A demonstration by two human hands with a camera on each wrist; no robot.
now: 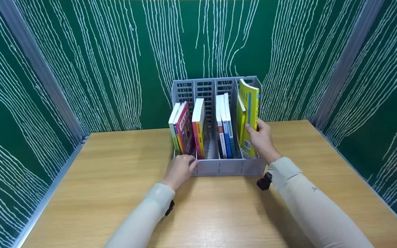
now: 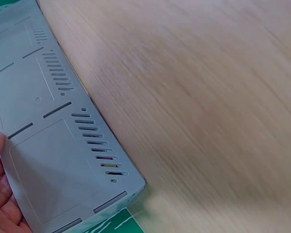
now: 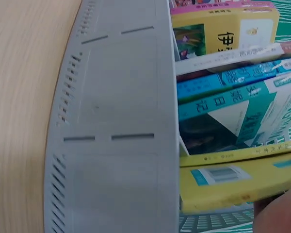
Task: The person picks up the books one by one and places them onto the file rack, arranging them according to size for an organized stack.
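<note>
A grey four-slot book rack (image 1: 231, 167) stands upright on the table with books in each slot. My right hand (image 1: 262, 139) grips a thick yellow book (image 1: 252, 103) in the rightmost slot, thumb on its left face. Beside it leans a thinner yellow book (image 1: 242, 117). In the right wrist view the barcode end of the held yellow book (image 3: 233, 179) sits just behind the rack's front lip (image 3: 121, 107). My left hand (image 1: 180, 168) holds the rack's front edge near its left corner; in the left wrist view its curled fingers (image 2: 5, 204) are partly cut off.
Leftmost slot: a red book (image 1: 184, 127) beside light-spined ones. Second slot: pink and yellow books (image 1: 199, 127). Third slot: white, blue and teal books (image 1: 225, 127). The wooden table (image 1: 126, 165) meets green, white-streaked walls (image 1: 98, 62) behind the rack and at both sides.
</note>
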